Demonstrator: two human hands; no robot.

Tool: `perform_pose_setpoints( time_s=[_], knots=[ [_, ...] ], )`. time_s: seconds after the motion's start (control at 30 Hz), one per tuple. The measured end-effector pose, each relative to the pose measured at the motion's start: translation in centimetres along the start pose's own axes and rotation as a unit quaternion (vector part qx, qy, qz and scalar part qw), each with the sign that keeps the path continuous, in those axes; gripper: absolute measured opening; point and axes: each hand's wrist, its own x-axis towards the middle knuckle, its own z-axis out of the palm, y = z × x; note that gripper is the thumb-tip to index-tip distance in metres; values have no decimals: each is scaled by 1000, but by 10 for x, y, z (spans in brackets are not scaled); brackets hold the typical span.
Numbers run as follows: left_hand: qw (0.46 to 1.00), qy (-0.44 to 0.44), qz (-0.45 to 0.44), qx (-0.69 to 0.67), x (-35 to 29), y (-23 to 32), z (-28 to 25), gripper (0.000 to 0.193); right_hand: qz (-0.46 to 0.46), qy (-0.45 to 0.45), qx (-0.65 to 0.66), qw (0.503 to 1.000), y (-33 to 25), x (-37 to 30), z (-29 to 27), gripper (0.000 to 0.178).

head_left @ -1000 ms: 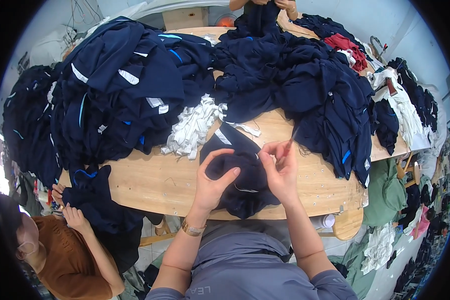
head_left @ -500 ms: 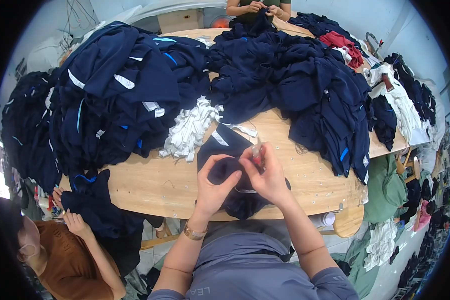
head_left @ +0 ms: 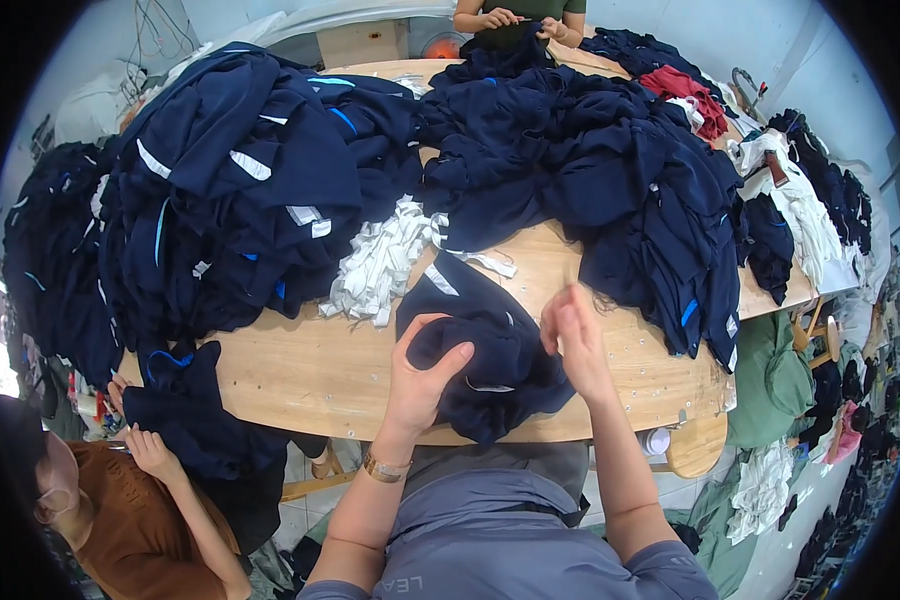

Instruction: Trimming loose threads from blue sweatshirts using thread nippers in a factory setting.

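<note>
Two bare hands are near the middle of the frame, over a navy garment (head_left: 500, 405) that lies bunched on the pale wooden surface (head_left: 300, 370), close to its lower edge. The left hand (head_left: 414, 385) has its grip clamped on a rounded fold of the garment, thumb on top; a gold-toned band (head_left: 386, 469) circles that wrist. The right hand (head_left: 582, 345) is raised just beside the garment's right side. It is blurred, with something slim and pale showing at its top, so whether that grip is closed on anything I cannot tell.

A white patch (head_left: 440, 280) shows on the garment's upper part. Just above and left of it lies a pile of white strips (head_left: 378, 262). A large navy heap (head_left: 240, 210) fills the upper left of the frame, and another navy heap (head_left: 610, 170) spreads right of the upper centre, near a red cloth (head_left: 686, 92). At lower left, a person in a brown top (head_left: 145, 515) holds dark cloth (head_left: 175, 400); at the top, another person's hands hold navy cloth.
</note>
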Motion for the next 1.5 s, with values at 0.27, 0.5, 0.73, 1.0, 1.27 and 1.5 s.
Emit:
perform_pose_setpoints(
  time_s=[0.27, 0.5, 0.73, 1.0, 1.27, 1.5],
  knots=[
    [1000, -9, 17, 17, -1, 0, 0, 28, -117, -84, -406, 902, -13, -11, 3, 37],
    [1000, -10, 6, 17, -1, 1, 0, 27, -202, -114, -507, 830, -16, -7, -1, 38],
    [1000, -14, 0, 16, -2, 1, 1, 27, -224, -123, -517, 817, -17, -6, -5, 39],
    [998, -23, 17, 54, -4, 1, 0, 27, -199, -171, -519, 813, -23, -4, -9, 37],
    [994, -32, 34, 97, -3, 2, 2, 28, -225, -178, -536, 794, -26, 1, -17, 38],
    [994, -37, 26, 103, -4, 4, 6, 28, -245, -174, -536, 789, -25, 1, -19, 38]
  ],
)
